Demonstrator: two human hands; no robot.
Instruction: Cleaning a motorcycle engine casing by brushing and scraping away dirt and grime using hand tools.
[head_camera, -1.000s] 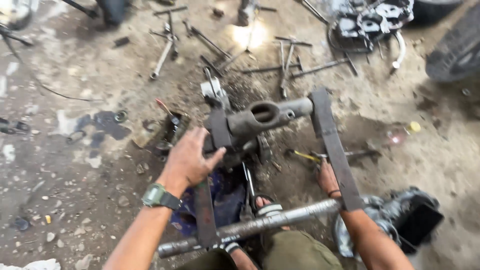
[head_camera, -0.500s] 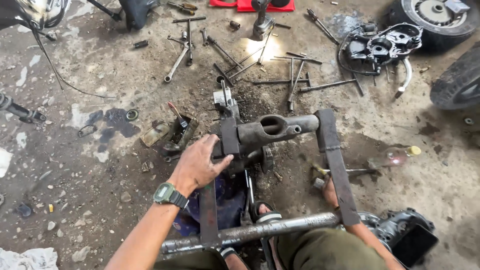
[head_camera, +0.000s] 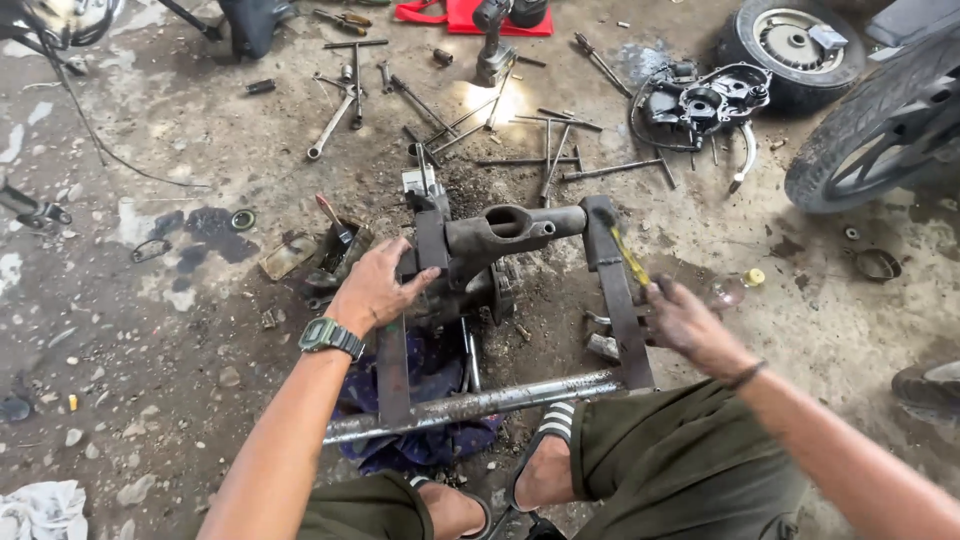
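The floor (head_camera: 150, 330) is stained, gritty concrete, littered with small stones and dark oil patches. A rusty metal frame (head_camera: 500, 320) lies at its middle: two flat bars running away from the person, a round pipe across the near end, and a thick cast tube with a hole in its top across the far end. Beyond the frame, wrenches and long rods (head_camera: 500, 140) are scattered, with a cordless drill (head_camera: 497, 40) standing farther off. To the far right of the frame lie a dark engine cover (head_camera: 710, 100), a small wheel (head_camera: 790, 40) and part of a larger tyre (head_camera: 880, 130). Left of the frame the floor is more open, with only a rag (head_camera: 40, 505) at the near corner. Under the frame lies a blue cloth (head_camera: 430, 380).

The left hand (head_camera: 375, 285), with a wristwatch, lies spread and open, palm down on the frame's left bar beside the cast tube. The right hand (head_camera: 685, 320) is closed around a yellow-handled screwdriver (head_camera: 625, 255), whose tip rests at the right bar. Sandalled feet sit just near the pipe.
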